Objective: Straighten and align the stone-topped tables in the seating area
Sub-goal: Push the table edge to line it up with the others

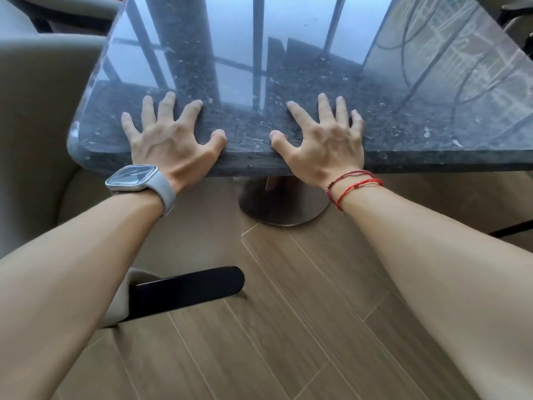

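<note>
A person leans over a stone-topped table (pixel 288 82), seen from above. The left hand (pixel 170 140), with a pale smartwatch (pixel 135 179) on its wrist, and the right hand (pixel 326 142), with red string bracelets (pixel 352 186), lie on the near edge of the dark, speckled worktop, a short gap between the thumbs. Both sets of fingers are spread wide and slightly arched, tips pressing the stone. They hold nothing.

The table stands directly ahead on a round metal pedestal base (pixel 282 203), on a wood-plank floor (pixel 288 313). Its near left corner is close to a beige upholstered chair (pixel 43 111).

To shift it well, the push probably needs to be even through both palms, low and slow, since a heavy top on a single pedestal could tip or scrape the floor. More pressure on one hand would turn it.

The far edge and right side are cut off, so no neighbouring table is visible to align against. Window reflections mask much of the surface. A dark flat bar (pixel 187 290) near the left forearm may be a chair part.
</note>
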### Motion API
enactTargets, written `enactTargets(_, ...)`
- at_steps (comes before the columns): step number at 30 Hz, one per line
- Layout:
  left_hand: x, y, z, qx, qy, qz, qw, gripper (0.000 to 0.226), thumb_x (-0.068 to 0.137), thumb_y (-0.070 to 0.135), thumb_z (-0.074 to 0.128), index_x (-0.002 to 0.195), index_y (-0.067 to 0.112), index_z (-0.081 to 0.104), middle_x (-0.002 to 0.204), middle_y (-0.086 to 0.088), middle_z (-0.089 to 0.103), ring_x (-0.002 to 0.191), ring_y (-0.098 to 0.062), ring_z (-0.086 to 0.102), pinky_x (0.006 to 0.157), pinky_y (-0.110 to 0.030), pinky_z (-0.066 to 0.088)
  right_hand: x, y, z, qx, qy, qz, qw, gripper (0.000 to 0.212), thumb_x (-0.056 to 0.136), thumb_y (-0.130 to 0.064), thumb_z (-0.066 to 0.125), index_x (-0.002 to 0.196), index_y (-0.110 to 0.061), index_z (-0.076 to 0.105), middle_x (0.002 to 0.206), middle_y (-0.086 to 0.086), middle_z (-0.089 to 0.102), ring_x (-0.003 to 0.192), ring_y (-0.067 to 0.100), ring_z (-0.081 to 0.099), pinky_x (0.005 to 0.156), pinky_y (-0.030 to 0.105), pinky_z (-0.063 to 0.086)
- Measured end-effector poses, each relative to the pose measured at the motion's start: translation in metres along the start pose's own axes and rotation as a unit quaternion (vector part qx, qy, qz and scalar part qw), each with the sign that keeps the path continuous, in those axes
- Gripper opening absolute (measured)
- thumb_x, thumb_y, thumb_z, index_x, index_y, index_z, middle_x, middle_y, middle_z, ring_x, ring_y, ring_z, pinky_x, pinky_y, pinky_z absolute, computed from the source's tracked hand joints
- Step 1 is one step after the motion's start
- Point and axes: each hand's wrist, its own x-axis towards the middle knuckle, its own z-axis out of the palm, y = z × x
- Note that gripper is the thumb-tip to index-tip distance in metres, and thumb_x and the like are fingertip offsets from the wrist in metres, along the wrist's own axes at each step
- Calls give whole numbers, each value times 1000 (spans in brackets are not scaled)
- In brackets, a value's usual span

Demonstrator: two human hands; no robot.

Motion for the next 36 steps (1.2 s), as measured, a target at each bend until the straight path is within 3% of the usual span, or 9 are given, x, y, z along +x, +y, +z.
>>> enactTargets(4,-1,13,4,12,6,-9,1000,71,88,73,35,151,41,39,166,-17,26,155,-42,14,122,-67,4,-1,1,-2,14,1,1,1000,69,88,-75,29,149,-43,41,163,16,30,151,41,20,122,59,11)
enactTargets(8,-4,13,9,15,45,6,999,68,88,72,32,146,41,49,159,-13,40,151,-39,27,120,-69,8,-1,3,1,33,23,-3,999,59,93,-62,32,146,-41,46,161,17,35,150,41,24,122,59,13)
enactTargets(13,-4,17,8,2,84,-9,996,58,89,67,41,137,40,59,148,-9,51,140,-32,42,117,-61,18,-2,2,2,27,37,-14,999,57,90,-50,32,140,-35,55,156,19,42,146,43,31,119,60,17)
enactTargets(19,0,17,8,7,98,-5,995,57,89,66,40,135,40,60,146,-9,52,139,-32,43,115,-58,21,0,0,2,4,56,-20,998,54,90,-46,34,133,-29,61,149,21,49,139,44,37,116,60,21)
enactTargets(36,8,4,3,-12,89,4,996,61,87,66,39,137,39,61,147,-9,52,138,-33,44,115,-57,24,5,-14,4,11,37,-20,999,53,88,-46,34,131,-30,62,148,23,48,141,47,34,116,62,19)
